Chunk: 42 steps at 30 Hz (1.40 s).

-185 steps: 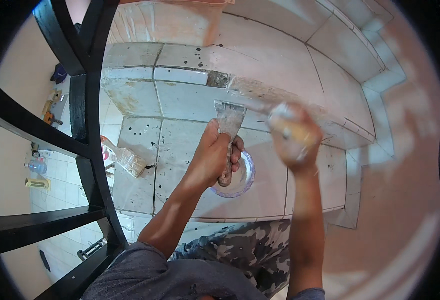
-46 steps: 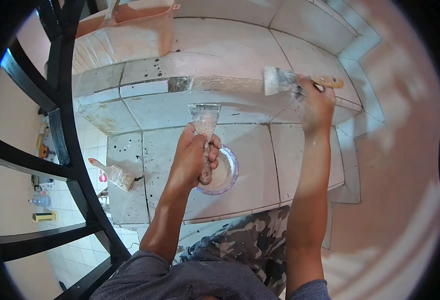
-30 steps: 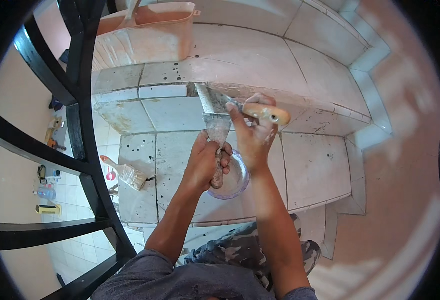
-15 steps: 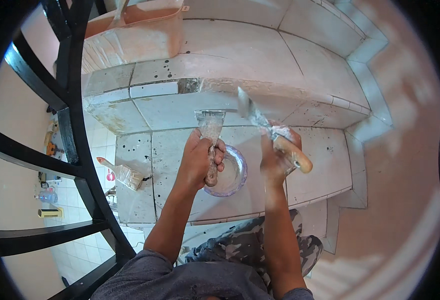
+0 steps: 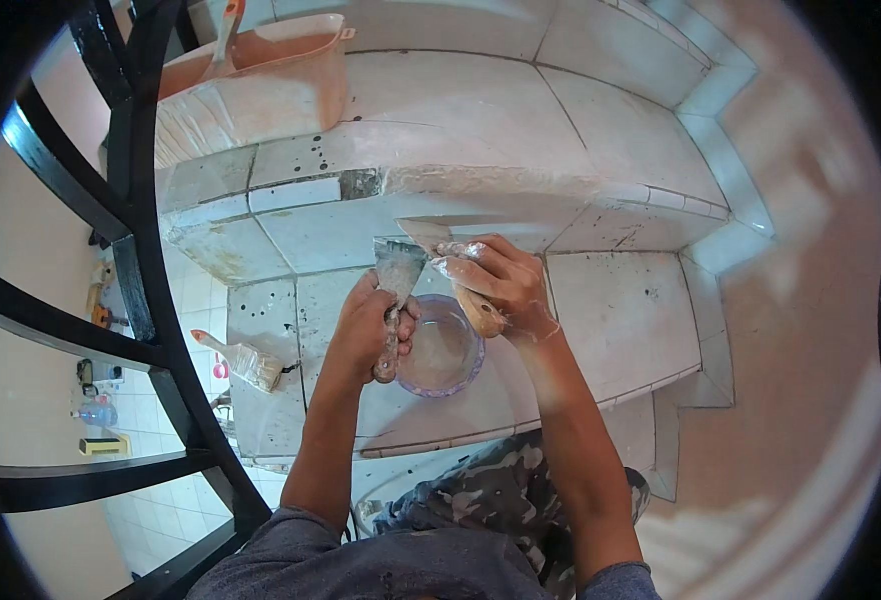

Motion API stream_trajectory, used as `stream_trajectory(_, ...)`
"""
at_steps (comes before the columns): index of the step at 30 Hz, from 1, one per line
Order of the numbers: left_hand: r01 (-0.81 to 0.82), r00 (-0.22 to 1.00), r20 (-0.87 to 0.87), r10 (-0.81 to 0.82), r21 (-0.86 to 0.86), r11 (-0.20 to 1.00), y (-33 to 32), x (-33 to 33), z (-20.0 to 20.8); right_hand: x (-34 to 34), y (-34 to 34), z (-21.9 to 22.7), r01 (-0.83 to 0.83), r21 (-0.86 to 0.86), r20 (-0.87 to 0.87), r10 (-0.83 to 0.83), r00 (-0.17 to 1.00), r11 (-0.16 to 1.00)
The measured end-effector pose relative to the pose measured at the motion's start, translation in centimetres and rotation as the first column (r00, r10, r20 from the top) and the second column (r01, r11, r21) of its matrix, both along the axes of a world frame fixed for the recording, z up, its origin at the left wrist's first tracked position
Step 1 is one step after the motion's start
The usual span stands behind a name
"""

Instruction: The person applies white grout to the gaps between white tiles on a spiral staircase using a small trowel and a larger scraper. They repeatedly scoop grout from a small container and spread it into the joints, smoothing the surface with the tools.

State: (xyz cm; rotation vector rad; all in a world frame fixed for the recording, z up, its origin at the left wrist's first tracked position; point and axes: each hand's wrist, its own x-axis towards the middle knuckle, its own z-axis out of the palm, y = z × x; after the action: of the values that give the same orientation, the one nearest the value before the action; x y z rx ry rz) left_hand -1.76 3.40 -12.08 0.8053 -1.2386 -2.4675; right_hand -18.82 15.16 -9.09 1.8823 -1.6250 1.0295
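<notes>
My left hand (image 5: 363, 328) is wrapped round the handle of a wide-bladed putty knife (image 5: 399, 264), its blade smeared and pointing away from me. In my right hand (image 5: 504, 282) is a trowel (image 5: 479, 313) with a wooden handle and a narrower metal blade. White paste coats some of the right fingers. The two blades are close together, with the trowel's blade just beyond the putty knife's; whether they touch I cannot tell. Below and between my hands, a round bowl (image 5: 461, 384) with a purplish rim stands on the tiled step, holding whitish material.
A wrapped paintbrush (image 5: 251, 364) lies on the step at left. On the higher step (image 5: 441, 110) stands a peach-coloured bucket (image 5: 281, 95) with another brush (image 5: 226, 45) in it. Black railing (image 5: 143, 230) runs along the left; a wall (image 5: 801, 330) is at right. The step edge (image 5: 501, 180) looks rough.
My right hand has swung left with the trowel, bringing its blade to the putty knife's. My left hand has shifted slightly left and nearer, still gripping the putty knife. The view has shifted a little.
</notes>
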Motion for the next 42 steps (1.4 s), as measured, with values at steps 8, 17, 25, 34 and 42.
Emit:
stream_trajectory(8, -0.008, 1.000, -0.026, 0.008, -0.013, 1.000, 0.0, 0.5, 0.2, -1.1, 1.0, 3.3, -0.008, -0.134, -0.088, -0.004, 0.996, 0.991)
stream_trajectory(17, -0.004, 0.999, -0.055, 0.003, -0.018, 1.000, 0.1, 0.2, 0.0, -0.6, 0.3, 1.4, 0.017, -0.201, 0.155, 0.015, 0.988, 0.980)
stream_trajectory(25, -0.008, 0.998, -0.056, 0.008, -0.006, 1.000, 0.1, 0.2, 0.1, -1.3, 1.9, -0.2, 0.374, -0.112, 0.733, -0.177, 0.656, 0.921)
stream_trajectory(34, -0.028, 0.999, -0.047, 0.027, -0.009, 1.000, 0.2, 0.2, 0.2, -3.3, 4.4, -1.5, 0.463, -0.337, 0.888, 0.114, 0.445, 0.820)
stream_trajectory(42, -0.056, 0.997, -0.062, 0.053, -0.045, 0.997, 0.5, -0.1, -0.3, 1.1, 0.8, -1.9, 0.417, -0.066, 0.852, -0.166, 0.496, 0.907)
